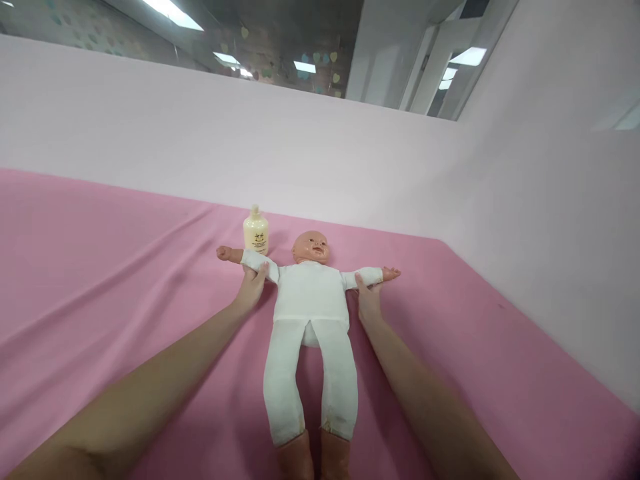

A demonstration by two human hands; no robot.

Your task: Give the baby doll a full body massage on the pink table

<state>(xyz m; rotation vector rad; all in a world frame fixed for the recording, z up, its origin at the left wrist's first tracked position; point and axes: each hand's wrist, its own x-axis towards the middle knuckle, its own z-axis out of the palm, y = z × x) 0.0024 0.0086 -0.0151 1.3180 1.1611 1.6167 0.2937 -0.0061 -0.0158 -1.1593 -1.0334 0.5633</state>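
bottle (255,231): cream, capped, upright on sheet, near back wall
sheet (100,267): pink, creased
wall (200,127): pale pink, plain
ceiling lights (173,13): lit

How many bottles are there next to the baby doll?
1. The only bottle stands upright on the pink sheet, behind the doll's outstretched arm that the left hand holds. None other shows.
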